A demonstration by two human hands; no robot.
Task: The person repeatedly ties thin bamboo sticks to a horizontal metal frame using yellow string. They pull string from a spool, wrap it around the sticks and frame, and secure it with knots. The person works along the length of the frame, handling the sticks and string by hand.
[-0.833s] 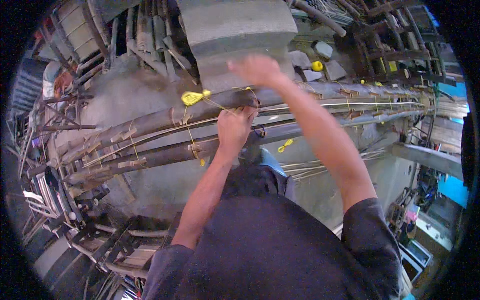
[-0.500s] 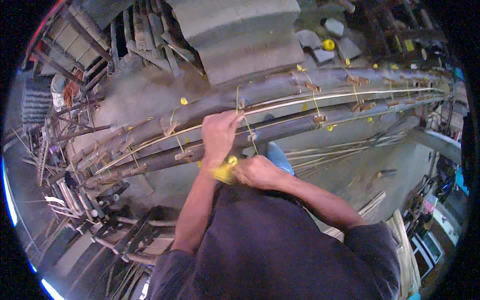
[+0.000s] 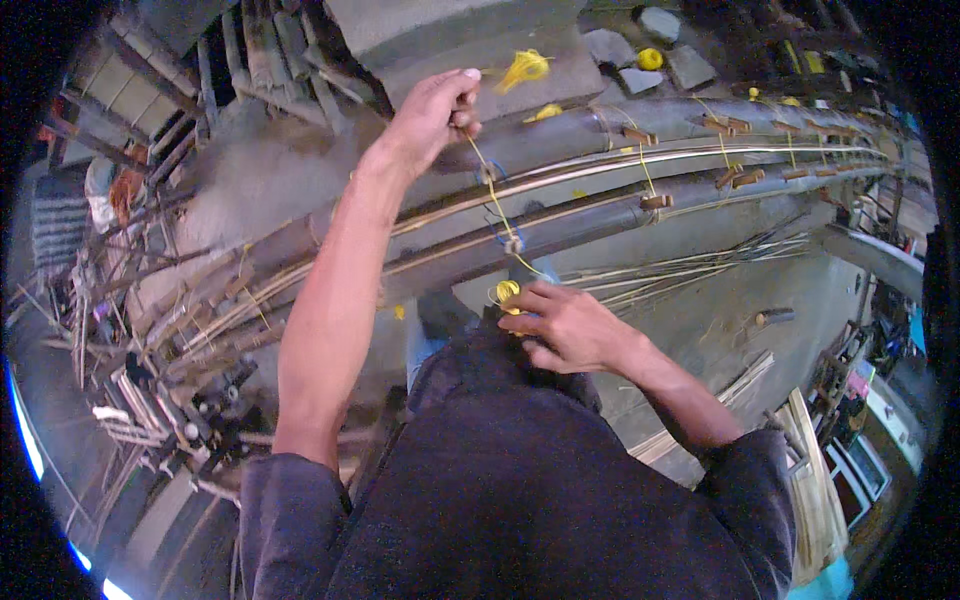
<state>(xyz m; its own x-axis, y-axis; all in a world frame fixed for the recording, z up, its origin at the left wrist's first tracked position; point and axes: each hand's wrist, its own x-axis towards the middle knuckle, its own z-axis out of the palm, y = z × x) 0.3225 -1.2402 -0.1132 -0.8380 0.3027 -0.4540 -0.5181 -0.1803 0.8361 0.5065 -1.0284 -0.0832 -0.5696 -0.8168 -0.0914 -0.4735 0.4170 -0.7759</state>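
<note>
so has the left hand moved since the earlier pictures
Yes, the left hand moved away from the body: earlier at the far pole's near side, it now shows beyond that pole in the view.

2 thick dark poles [image 3: 560, 140], 4 grey stone blocks [image 3: 690, 67], 1 round yellow object [image 3: 650, 59].

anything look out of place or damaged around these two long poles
Nothing looks plainly damaged or spilled around the long poles. The untidiest spot is the floor on their near side, at right: thin strips lie crossed in a loose heap, and one short, thick piece lies apart, perhaps a stray offcut.
</note>
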